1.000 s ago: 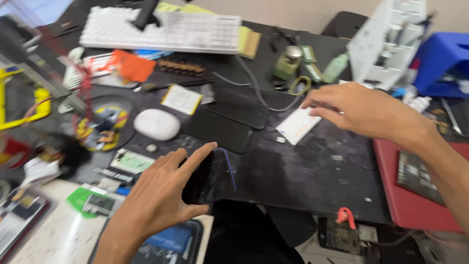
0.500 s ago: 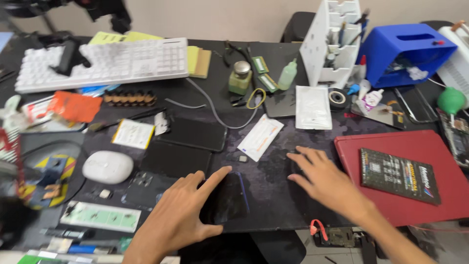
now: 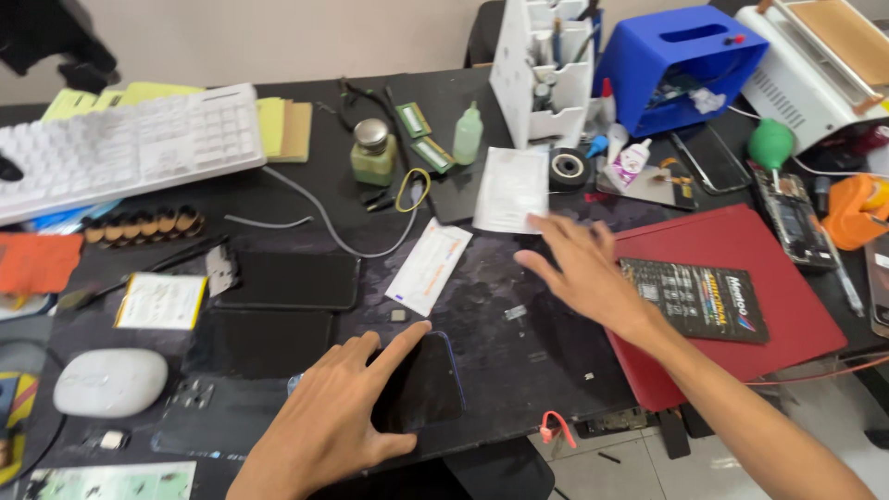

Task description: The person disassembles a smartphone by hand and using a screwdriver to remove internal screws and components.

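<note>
Your left hand (image 3: 338, 412) lies flat on the dark phone (image 3: 428, 381) at the near edge of the black desk mat (image 3: 519, 347), fingers spread, index finger stretched across the top of the glass and thumb along its lower edge; it presses down and grips nothing. Your right hand (image 3: 583, 268) hovers open above the mat, fingers fanned and pointing away from you, palm down, empty, its wrist crossing the corner of the red mat (image 3: 741, 241). A blurred fingertip reaches near the lower edge of the white paper sheet (image 3: 512, 188); whether it touches you cannot tell.

Between your hands, a narrow white packet (image 3: 429, 266) with a red-striped end lies tilted on the mat. On the red mat sits a flat black rectangular package (image 3: 694, 298) with small coloured print. To your left, a small white-and-yellow label card (image 3: 162, 301) lies beside two dark phones. Farther back, yellow paper pads (image 3: 273, 125) rest beside a white keyboard (image 3: 125, 148).
</note>
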